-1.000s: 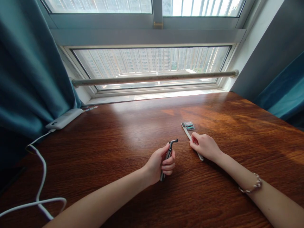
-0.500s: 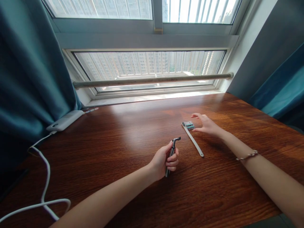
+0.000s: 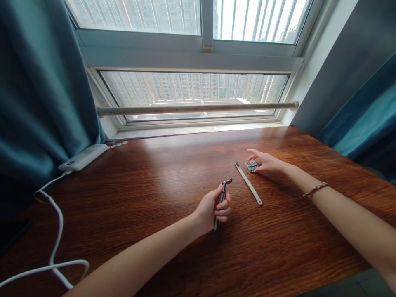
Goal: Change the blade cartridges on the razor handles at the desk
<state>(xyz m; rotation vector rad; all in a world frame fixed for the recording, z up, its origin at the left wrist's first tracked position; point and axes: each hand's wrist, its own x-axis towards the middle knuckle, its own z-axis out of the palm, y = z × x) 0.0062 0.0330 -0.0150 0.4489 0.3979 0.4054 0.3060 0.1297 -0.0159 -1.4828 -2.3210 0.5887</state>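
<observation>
My left hand [image 3: 213, 209] is closed around a black and silver razor [image 3: 220, 202], holding it upright above the table with its bent neck pointing right. The fingers of my right hand [image 3: 268, 161] reach around a small clear case [image 3: 251, 166] with teal and dark strips inside, apparently razor blade cartridges. Thumb and fingertips touch the case at its right side and far edge. Just left of the case a white toothbrush [image 3: 248, 183] lies flat, its dark bristle head at the far end.
The wooden table [image 3: 148, 214] runs up to the window sill. On the left are a white power bank [image 3: 83, 157] and its white cable [image 3: 58, 231], beside a blue curtain [image 3: 40, 90]. A rail [image 3: 198, 109] crosses in front of the window.
My right hand has closed on the clear case and drawn it slightly right, away from the toothbrush head. My left hand keeps its grip on the razor. The view has shifted slightly.
</observation>
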